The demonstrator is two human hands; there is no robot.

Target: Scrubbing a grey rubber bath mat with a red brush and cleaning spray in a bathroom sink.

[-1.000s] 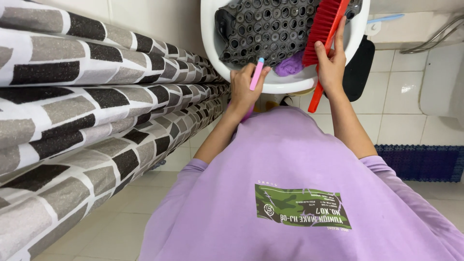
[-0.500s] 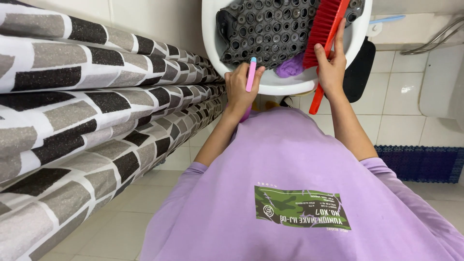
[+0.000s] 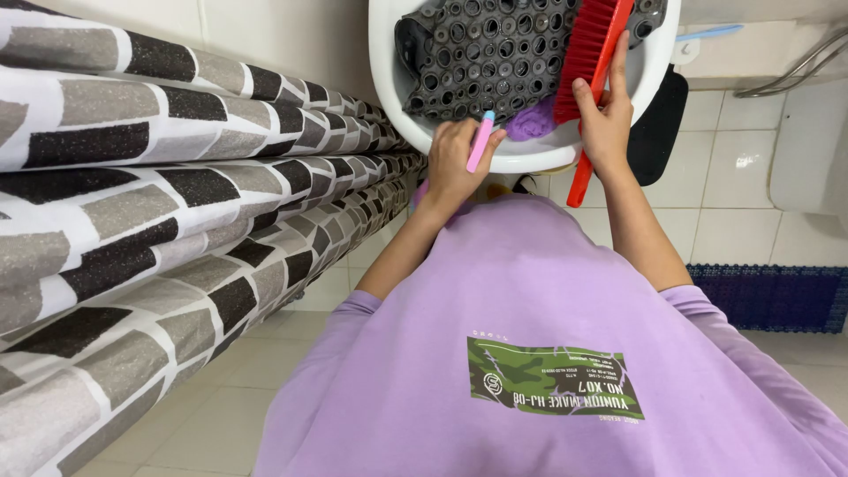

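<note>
On the far left we see a shower curtain [image 3: 177, 203] printed with grey and black bricks, gathered in folds that crowd the view and leave only a strip of pale floor tile [image 3: 221, 415] below. Just right of it, our left hand [image 3: 455, 163] curls its fingers closed around a slim pink handle with a blue tip [image 3: 480, 141], thumb pressed along it so the tool stays upright while the knuckles rest against the rim of the white basin [image 3: 530, 159]. The basin sits high and tilted toward us, which keeps its load from sliding out: a dark perforated rubber mat [image 3: 495, 53] folded inside and a purple cloth [image 3: 533, 124] tucked at the near edge. Our right hand [image 3: 605, 115] wraps narrowly around the red scrubbing brush [image 3: 587, 62], pinning it against the rim; its handle hangs down past the basin. Far right, a blue mat [image 3: 768, 296] lies along the tiled wall.
</note>
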